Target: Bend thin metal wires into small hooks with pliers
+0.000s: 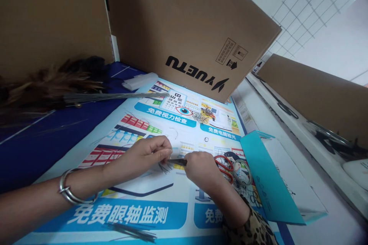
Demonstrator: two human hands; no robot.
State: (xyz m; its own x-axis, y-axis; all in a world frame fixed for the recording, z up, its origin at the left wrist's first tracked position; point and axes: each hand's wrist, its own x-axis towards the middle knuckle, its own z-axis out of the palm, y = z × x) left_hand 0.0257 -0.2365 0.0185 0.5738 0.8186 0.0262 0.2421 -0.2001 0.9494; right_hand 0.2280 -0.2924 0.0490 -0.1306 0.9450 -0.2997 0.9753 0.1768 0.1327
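My left hand (152, 150), with a silver bangle on its wrist, pinches a thin wire between thumb and fingertips. My right hand (203, 167) is wrapped round a pair of pliers (178, 162); only the dark, tapered jaws show, pointing left to the left fingertips. Just below them is a small bunch of short wires (165, 167); I cannot tell whether it is held or lies on the sheet. Right of my right hand lie red-handled scissors (227, 165), partly hidden, and a coil of wire (243, 173).
A printed sheet (172, 180) covers the table. Cut wires (132, 232) lie near the front edge. Long wires (115, 97) and brown feathers (48, 80) are at left. A teal box (263, 182) stands at right, and a big cardboard box (178, 19) closes off the back.
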